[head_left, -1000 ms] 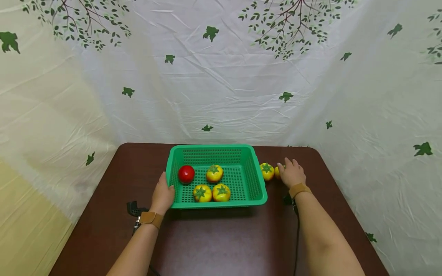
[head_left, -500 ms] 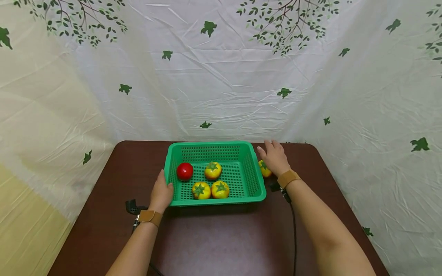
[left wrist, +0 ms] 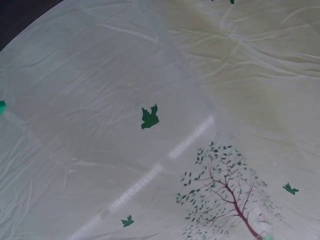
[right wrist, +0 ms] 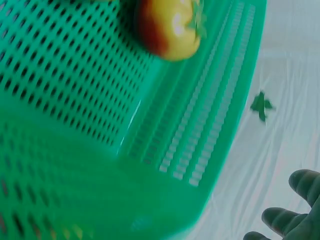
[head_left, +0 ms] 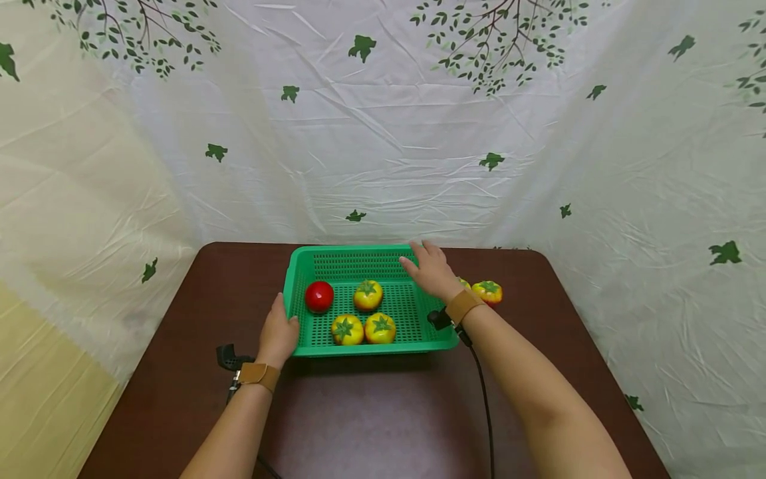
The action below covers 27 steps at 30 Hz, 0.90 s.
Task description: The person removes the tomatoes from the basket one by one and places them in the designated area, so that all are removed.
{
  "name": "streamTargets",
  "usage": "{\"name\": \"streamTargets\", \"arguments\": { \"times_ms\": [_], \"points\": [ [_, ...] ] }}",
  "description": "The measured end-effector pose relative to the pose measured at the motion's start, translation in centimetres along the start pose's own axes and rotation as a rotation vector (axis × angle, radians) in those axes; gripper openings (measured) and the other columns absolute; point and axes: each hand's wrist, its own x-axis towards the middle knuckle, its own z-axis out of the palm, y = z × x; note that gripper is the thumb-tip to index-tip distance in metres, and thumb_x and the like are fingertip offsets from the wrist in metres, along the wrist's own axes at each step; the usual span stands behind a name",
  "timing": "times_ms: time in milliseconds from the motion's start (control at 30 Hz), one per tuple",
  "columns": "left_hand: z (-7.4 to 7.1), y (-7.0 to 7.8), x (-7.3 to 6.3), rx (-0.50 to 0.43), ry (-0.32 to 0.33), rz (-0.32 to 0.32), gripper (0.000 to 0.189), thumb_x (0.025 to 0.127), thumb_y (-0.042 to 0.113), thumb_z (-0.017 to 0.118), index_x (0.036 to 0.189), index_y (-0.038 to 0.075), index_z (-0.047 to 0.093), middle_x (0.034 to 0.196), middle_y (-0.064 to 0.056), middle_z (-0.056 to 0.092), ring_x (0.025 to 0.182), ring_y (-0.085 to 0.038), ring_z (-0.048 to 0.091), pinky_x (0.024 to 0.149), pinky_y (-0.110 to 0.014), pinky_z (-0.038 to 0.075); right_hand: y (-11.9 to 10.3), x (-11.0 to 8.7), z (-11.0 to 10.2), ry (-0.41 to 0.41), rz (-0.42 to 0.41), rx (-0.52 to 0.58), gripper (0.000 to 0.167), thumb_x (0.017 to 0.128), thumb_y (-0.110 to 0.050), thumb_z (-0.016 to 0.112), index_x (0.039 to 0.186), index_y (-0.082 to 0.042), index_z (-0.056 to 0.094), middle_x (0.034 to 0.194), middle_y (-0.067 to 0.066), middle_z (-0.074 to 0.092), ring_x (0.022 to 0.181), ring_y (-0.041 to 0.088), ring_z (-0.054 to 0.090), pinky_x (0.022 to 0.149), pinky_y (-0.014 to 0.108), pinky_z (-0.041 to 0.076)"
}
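Observation:
A green plastic basket (head_left: 371,350) with slotted walls stands on the table. In it lie a red round fruit (head_left: 320,297), its top plain and shiny, and three yellow tomatoes (head_left: 368,295) with green leafy tops. At the basket's left wall my left hand (head_left: 278,336) holds the rim, thumb on the inner side. My right hand (head_left: 432,271) hovers over the back right corner, fingers spread, nothing in its grasp. In the right wrist view its fingertips (right wrist: 282,220) show beyond the rim. Two more yellow tomatoes (head_left: 487,291) sit outside on the right, one mostly hidden by my wrist.
The brown table (head_left: 371,412) meets a pale cloth backdrop (head_left: 359,166) printed with leaves. A black cable (head_left: 486,406) runs from my right wrist toward the front. The left wrist view holds mostly cloth.
My right hand has moved left, from the tomatoes outside to above the basket's right end, uncovering the outer tomato. The left hand stays at the basket's left side.

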Motion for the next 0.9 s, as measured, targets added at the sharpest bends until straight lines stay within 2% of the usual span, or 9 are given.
{"name": "streamTargets", "arguments": {
  "times_ms": [167, 400, 633, 900],
  "points": [
    [0.0, -0.1, 0.1, 0.0, 0.008, 0.0, 0.066, 0.103, 0.007, 0.042, 0.158, -0.006, 0.009, 0.162, -0.03, 0.023, 0.148, -0.048, 0.027, 0.12, -0.062, 0.027, -2.0, 0.5, 1.4, -0.051, -0.04, -0.005, 0.062, 0.109, -0.04, 0.035, 0.158, -0.004, 0.026, 0.166, 0.026, 0.015, 0.154, 0.047, 0.011, 0.123, 0.063, 0.02],
    [-0.1, 0.1, 0.1, 0.0, 0.01, -0.003, 0.066, 0.103, 0.008, 0.042, 0.159, -0.005, 0.009, 0.162, -0.031, 0.022, 0.148, -0.048, 0.027, 0.12, -0.062, 0.027, -3.8, 1.0, 3.8, -0.108, -0.052, -0.01, 0.062, 0.107, -0.039, 0.04, 0.159, -0.008, 0.026, 0.165, 0.026, 0.018, 0.154, 0.046, 0.012, 0.124, 0.063, 0.018],
    [0.0, 0.2, 0.0, 0.001, 0.006, -0.012, 0.065, 0.104, 0.008, 0.041, 0.159, -0.005, 0.008, 0.163, -0.03, 0.021, 0.149, -0.047, 0.026, 0.12, -0.062, 0.027, -4.2, 1.1, 6.1, -0.241, -0.064, -0.065, 0.062, 0.107, -0.04, 0.042, 0.16, -0.015, 0.025, 0.166, 0.026, 0.014, 0.153, 0.049, 0.014, 0.121, 0.064, 0.023],
    [0.1, 0.3, 0.0, -0.007, 0.017, -0.012, 0.066, 0.103, 0.007, 0.043, 0.158, -0.006, 0.01, 0.161, -0.03, 0.024, 0.148, -0.048, 0.028, 0.119, -0.062, 0.029, -4.0, 1.2, 7.3, -0.316, -0.053, -0.121, 0.062, 0.105, -0.044, 0.044, 0.16, -0.021, 0.026, 0.167, 0.022, 0.014, 0.153, 0.047, 0.015, 0.121, 0.063, 0.025]
  ]
}}
